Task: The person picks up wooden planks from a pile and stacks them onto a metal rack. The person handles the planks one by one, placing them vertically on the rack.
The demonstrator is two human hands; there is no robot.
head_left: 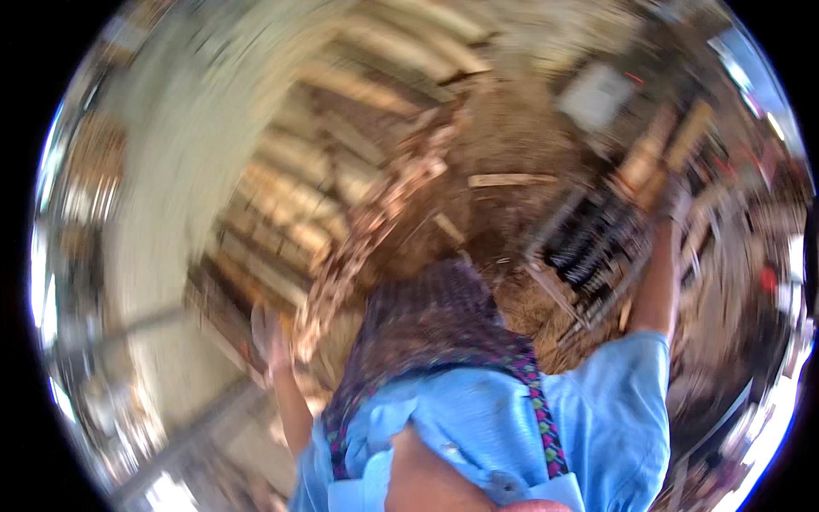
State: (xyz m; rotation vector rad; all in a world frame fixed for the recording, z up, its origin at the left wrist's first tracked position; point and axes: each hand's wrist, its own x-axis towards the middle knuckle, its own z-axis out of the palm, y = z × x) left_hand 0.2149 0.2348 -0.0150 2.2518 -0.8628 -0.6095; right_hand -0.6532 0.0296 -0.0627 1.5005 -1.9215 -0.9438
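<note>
Motion smears the whole head view. My left hand (pixel 271 341) reaches out at the lower left, against the near end of a row of wooden boards (pixel 290 200); whether its fingers grip a board is too blurred to tell. On the right, my right arm is stretched forward. My right hand (pixel 674 200) is beside the near ends of some wooden pieces (pixel 648 158), next to a metal frame (pixel 546 286) with dark ribbed parts (pixel 589 243) inside. Blur hides its fingers too, so any hold on the wood cannot be made out.
Broken brown chunks (pixel 375 218) line the near ends of the boards. A loose wooden strip (pixel 512 180) and a shorter piece (pixel 449 228) lie on the brown ground ahead. A pale grey block (pixel 595 96) stands beyond the frame. Pale floor (pixel 171 222) stretches along the left.
</note>
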